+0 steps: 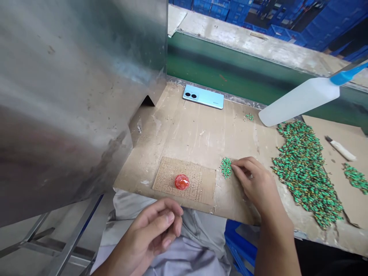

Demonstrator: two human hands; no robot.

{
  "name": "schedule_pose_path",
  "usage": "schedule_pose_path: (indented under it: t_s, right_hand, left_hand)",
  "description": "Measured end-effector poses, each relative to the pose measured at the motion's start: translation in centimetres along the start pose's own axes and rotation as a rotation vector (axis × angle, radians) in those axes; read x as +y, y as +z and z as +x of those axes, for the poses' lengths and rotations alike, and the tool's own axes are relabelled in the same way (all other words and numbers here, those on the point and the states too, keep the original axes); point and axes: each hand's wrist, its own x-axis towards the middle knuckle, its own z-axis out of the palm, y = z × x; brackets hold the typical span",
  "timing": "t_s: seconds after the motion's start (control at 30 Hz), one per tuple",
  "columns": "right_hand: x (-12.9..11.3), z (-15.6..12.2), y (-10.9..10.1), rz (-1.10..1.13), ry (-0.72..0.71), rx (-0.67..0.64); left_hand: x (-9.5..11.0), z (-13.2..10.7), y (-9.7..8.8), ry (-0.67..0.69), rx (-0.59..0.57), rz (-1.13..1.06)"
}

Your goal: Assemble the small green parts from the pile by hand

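Observation:
My right hand (257,180) is at the right edge of a small pile of tiny green pieces (225,168). Its thumb and forefinger are pinched together there, and whatever lies between the tips is too small to make out. My left hand (155,232) hovers over my lap, just in front of the table edge. Its fingers are loosely curled and apart, with nothing visible in them. Between the hands lies a piece of brown cardboard (201,184), specked with small marks. A glossy red blob (182,182) sits on it.
A large heap of green-and-gold pieces (307,168) spreads to the right. Behind it, a white bottle with blue nozzle (299,101) leans over the table. A light-blue phone (204,97) lies at the back. A metal panel (80,96) blocks the left. A brush (340,148) lies far right.

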Motion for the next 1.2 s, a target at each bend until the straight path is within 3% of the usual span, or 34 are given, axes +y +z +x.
schedule_pose_path:
  t_s: [0.47, 0.57, 0.67, 0.77, 0.87, 1.0, 1.2]
  right_hand:
    - [0.6, -0.2, -0.5, 0.057, -0.078, 0.009]
    - [-0.9, -0.6, -0.9, 0.089, -0.123, 0.037]
    - [-4.1, -2.0, -0.9, 0.160, -0.197, 0.040]
    - [-7.7, -4.2, -0.2, 0.274, -0.416, -0.036]
    - [-10.0, -5.9, 0.8, 0.290, -0.547, -0.103]
    - [-10.7, -6.3, 1.5, 0.301, -0.564, -0.122]
    - [-10.7, -5.6, 0.7, 0.505, -0.492, -0.227]
  left_hand:
    - [-0.9, 0.7, -1.4, 0.030, -0.048, 0.082]
    - [-1.2, 1.1, -1.3, 0.055, -0.075, 0.154]
    - [-1.5, 1.2, -0.9, 0.145, -0.091, 0.369]
    - [-1.7, 0.8, -0.1, 0.210, -0.088, 0.636]
    - [-1.6, 0.4, 0.7, 0.237, -0.071, 0.802]
    - [-1.2, 0.0, 0.9, 0.358, -0.032, 0.977]
    - [-0.8, -0.3, 0.8, 0.493, -0.045, 1.122]
